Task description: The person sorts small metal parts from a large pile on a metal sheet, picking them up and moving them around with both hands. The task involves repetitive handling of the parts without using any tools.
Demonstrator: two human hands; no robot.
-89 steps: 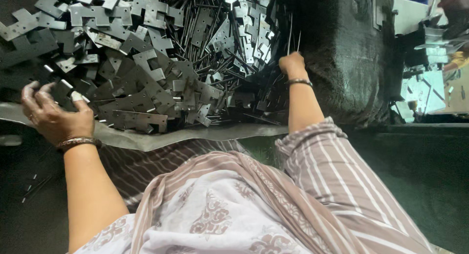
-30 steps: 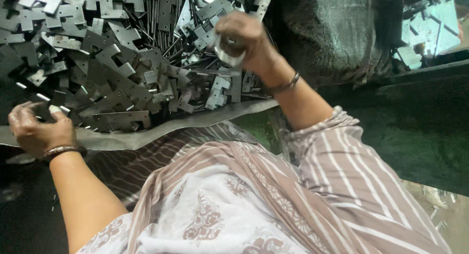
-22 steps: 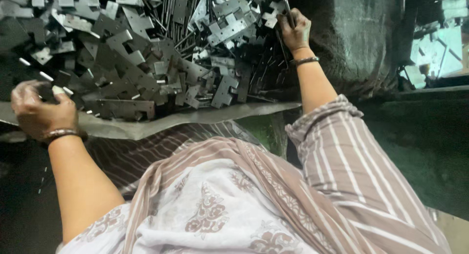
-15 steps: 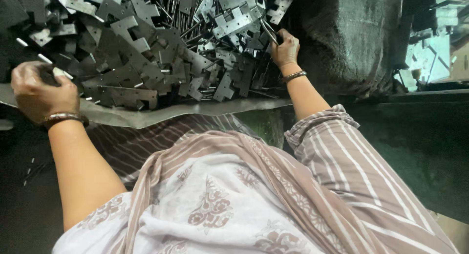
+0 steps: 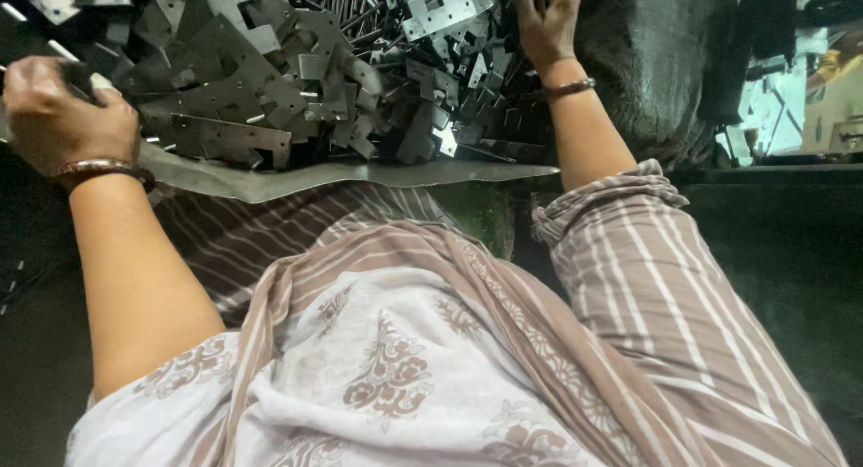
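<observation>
Heap of stamped metal plates (image 5: 297, 80), filling the upper left and upper centre of the frame; grey, flat, notched and punched, lying criss-cross with no common direction. Resting on a bent metal sheet (image 5: 360, 175), whose pale front edge runs left to right across the middle of the frame. No sorted stack or separate pile in view, so judged far from finished: bulk of the heap unsorted and loose, only single pieces in hand.

Dark bulky mass (image 5: 656, 62), upper right of centre, just beside the heap; kind not clear. Bright cluttered area at far upper right, too blurred to read.

Largest plate near the front edge (image 5: 229, 139): long axis roughly left to right, tilted slightly down toward the right, flat face up. Thin rods (image 5: 346, 4) at top centre, among the plates: long axes running nearly top to bottom, fanned a little.

Left hand (image 5: 58, 116), upper left edge of frame, bangle at the wrist: fingers curled shut around a small dark piece at the heap's left margin, shape of the piece mostly hidden. Right hand (image 5: 544, 22), top centre-right, bangle at the wrist: reaching into the far side of the heap, fingers bent down among plates; whether closed on a piece cannot be told, fingertips cut off by the frame edge.
</observation>
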